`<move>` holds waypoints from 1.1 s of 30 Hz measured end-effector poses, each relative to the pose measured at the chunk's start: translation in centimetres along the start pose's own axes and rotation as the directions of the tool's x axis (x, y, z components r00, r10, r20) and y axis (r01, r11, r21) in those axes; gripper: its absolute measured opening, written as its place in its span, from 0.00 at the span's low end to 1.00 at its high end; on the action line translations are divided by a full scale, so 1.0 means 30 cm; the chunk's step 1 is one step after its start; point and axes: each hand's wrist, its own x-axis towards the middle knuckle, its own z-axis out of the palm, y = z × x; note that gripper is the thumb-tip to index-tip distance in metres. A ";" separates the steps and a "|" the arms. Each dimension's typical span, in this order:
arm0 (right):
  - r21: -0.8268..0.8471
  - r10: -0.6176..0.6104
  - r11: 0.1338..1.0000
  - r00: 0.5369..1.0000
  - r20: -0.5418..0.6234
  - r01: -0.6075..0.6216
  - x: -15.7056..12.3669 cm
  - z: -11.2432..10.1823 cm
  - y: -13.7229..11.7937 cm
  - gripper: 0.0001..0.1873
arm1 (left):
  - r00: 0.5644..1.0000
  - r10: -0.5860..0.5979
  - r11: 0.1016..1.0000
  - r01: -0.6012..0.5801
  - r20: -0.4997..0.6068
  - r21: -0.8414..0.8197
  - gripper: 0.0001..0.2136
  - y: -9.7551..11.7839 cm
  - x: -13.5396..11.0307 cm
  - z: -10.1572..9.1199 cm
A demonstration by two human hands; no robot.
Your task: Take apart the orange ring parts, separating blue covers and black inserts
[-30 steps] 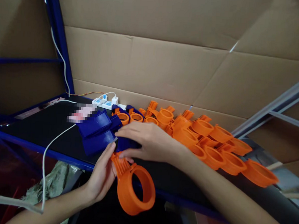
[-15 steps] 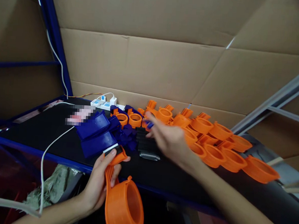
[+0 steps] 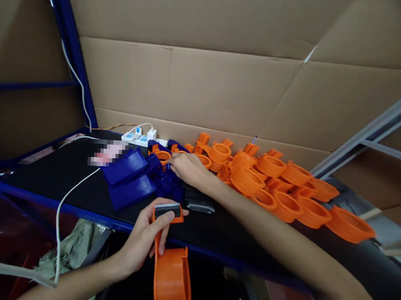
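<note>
My left hand (image 3: pixel 149 233) is closed round the handle of an orange tape dispenser (image 3: pixel 172 279) below the table's front edge. A dark plate with a white serrated blade (image 3: pixel 167 207) sits at its top, and the thumb presses on that plate. The dispenser's round hub hangs lowest, partly out of view. Over the table, my right hand (image 3: pixel 189 167) reaches into a heap of small blue plastic parts (image 3: pixel 171 184). Its fingers are drawn together and point down; whatever lies between their tips is hidden. Beneath the right wrist is a stack of dark strips (image 3: pixel 200 207), partly covered.
Several orange dispenser bodies (image 3: pixel 285 207) fill the right side of the black tabletop (image 3: pixel 63 178). Flat blue plastic pieces (image 3: pixel 130 191) lie at the left. Behind stands a white power strip (image 3: pixel 140 139) with plugs. A white cable (image 3: pixel 60 214) hangs over the front edge.
My right hand has moved left, from above the dark strips to the small blue parts. My left hand has shifted slightly right and turned the tape dispenser, so its blade plate faces me.
</note>
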 end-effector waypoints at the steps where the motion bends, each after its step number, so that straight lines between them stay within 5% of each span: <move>1: 0.006 -0.002 1.000 1.000 0.010 0.002 0.004 0.003 0.000 0.16 | 1.000 0.003 1.000 -0.003 0.006 0.012 0.16 -0.003 0.001 -0.003; 8: 0.165 -0.007 0.986 1.000 -0.002 0.007 -0.036 -0.062 0.011 0.20 | 0.998 0.043 0.998 -0.045 0.044 0.046 0.15 -0.003 0.028 -0.026; 13: 0.567 -0.232 0.802 0.973 0.007 0.187 -0.191 -0.156 -0.027 0.14 | 0.994 0.055 0.993 -0.064 0.090 0.103 0.14 -0.001 0.039 -0.033; 17: 0.623 -0.200 0.770 0.979 0.029 0.139 -0.315 -0.176 -0.046 0.10 | 0.993 0.036 0.985 -0.054 0.110 0.165 0.15 -0.005 0.037 -0.035; 24: 0.519 -0.017 0.854 0.999 -0.029 0.030 -0.433 -0.086 0.062 0.12 | 0.999 0.008 0.996 -0.011 0.034 0.091 0.16 0.005 0.048 -0.032; 29: 0.380 0.012 0.925 1.000 -0.019 -0.004 -0.477 0.032 0.093 0.10 | 0.997 -0.002 0.994 -0.006 0.072 0.106 0.16 0.007 0.049 -0.031; 33: 0.358 0.010 0.934 1.000 -0.020 -0.002 -0.486 0.050 0.085 0.11 | 0.997 -0.014 0.991 0.004 0.073 0.134 0.17 0.008 0.050 -0.034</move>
